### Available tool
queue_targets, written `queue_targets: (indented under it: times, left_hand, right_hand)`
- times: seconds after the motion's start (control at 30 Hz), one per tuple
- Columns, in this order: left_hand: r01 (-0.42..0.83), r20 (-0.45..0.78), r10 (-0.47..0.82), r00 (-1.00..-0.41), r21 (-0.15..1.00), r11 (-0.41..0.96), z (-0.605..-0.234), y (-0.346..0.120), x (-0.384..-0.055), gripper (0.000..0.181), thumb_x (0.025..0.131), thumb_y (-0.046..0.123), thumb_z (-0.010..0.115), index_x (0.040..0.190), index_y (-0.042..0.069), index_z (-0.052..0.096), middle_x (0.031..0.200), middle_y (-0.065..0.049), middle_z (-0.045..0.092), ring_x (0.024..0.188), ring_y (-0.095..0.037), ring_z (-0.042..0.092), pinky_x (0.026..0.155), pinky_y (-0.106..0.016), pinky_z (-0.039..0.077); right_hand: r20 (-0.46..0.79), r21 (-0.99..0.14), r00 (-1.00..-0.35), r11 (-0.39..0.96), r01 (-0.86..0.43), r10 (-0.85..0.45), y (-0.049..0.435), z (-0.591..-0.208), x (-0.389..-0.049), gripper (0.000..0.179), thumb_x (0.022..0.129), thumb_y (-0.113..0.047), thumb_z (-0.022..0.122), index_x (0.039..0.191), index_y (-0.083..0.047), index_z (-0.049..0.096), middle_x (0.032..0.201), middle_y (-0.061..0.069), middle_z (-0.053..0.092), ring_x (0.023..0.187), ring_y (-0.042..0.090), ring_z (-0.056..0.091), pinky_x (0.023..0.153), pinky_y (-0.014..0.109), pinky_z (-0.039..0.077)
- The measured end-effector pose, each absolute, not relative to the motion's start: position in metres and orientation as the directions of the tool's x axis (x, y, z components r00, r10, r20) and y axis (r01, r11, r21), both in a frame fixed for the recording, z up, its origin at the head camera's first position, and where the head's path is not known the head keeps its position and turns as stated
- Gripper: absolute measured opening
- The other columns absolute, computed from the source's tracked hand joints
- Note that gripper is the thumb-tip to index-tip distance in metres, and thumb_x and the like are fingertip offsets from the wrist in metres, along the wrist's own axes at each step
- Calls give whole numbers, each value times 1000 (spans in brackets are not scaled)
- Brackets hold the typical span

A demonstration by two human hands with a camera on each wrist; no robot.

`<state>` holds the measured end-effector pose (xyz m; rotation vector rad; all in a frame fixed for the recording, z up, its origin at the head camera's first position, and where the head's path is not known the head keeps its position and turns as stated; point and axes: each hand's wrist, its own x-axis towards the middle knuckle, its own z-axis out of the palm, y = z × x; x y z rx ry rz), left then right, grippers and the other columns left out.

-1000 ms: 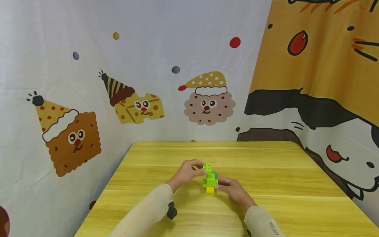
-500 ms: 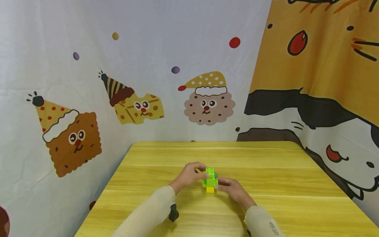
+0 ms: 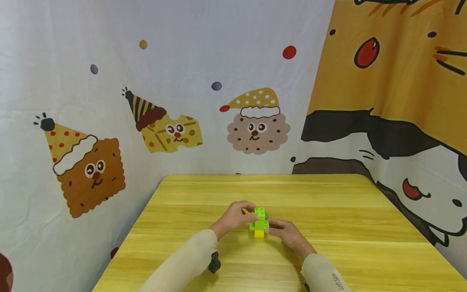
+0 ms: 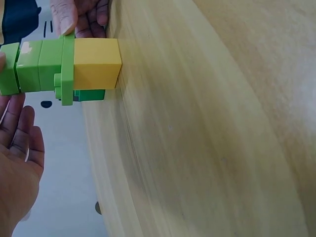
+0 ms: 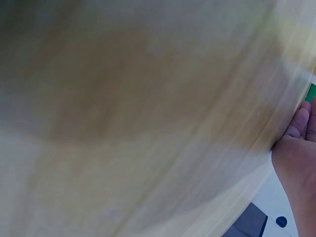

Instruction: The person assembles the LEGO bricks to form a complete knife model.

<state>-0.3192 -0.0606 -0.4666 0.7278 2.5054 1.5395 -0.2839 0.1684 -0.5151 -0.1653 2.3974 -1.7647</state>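
Note:
A stack of toy bricks stands upright on the table, with a yellow brick (image 4: 97, 64) at its base. Above that come a wider light-green plate (image 4: 68, 71) and light-green bricks (image 4: 40, 64). My left hand (image 3: 233, 218) pinches the top light-green brick (image 3: 259, 212) between thumb and fingers. In the left wrist view, a thin dark line runs between this brick and the one below. From the right, my right hand (image 3: 289, 234) grips the plate's end. A dark-green piece (image 4: 92, 95) shows behind the stack, partly hidden. The right wrist view catches only part of my right hand (image 5: 298, 143).
The wood-grain table (image 3: 197, 194) reaches back to a cartoon-printed cloth (image 3: 204, 40) hanging behind it. A black device (image 3: 214, 263) sits at my left sleeve.
My left hand has moved right and slightly down, bringing the light-green brick from above-left onto the top of the stack. My right hand has stayed in place.

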Motion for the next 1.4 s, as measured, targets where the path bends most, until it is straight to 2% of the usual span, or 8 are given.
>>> queue_targets:
  times: [0.3,0.63,0.8,1.13,1.4]
  left_hand:
    - [350,177,460,-870,879,324,-468,-57,-319,27,90,30,76,114,20,72,100,5,64,96,-23,58,78,-32,49]
    - [365,180,455,-872,858,360,-466,-57,-319,27,88,35,77,111,22,74,102,9,64,95,-24,58,74,-32,49]
    - [379,186,466,-865,850,365,-467,-58,-320,28,88,37,77,112,24,74,103,10,64,97,-23,57,76,-33,49]
    - [371,185,452,-873,852,369,-470,-58,-319,29,88,34,77,114,20,74,102,9,64,97,-24,57,74,-30,49]
    - [374,195,444,-875,853,363,-472,-55,-319,28,88,34,77,113,21,74,101,10,63,98,-25,56,74,-30,48]
  right_hand:
    - [-60,-958,-977,287,-1,-204,169,-519,-287,47,91,-29,74,129,-3,65,130,14,63,125,37,52,102,58,39]
    - [-70,-953,-976,301,4,-208,169,-516,-285,49,90,-32,74,130,-5,65,132,14,62,128,39,50,103,60,37]
    - [-71,-955,-972,295,2,-223,170,-514,-284,51,91,-34,73,132,-5,64,134,14,60,129,40,48,104,61,35]
    - [-78,-957,-975,291,15,-206,168,-514,-283,51,90,-34,74,131,-5,64,133,14,61,129,39,49,104,59,37]
    - [-89,-951,-976,307,24,-199,169,-515,-283,53,91,-35,73,133,-5,62,135,14,59,129,40,48,103,62,35]
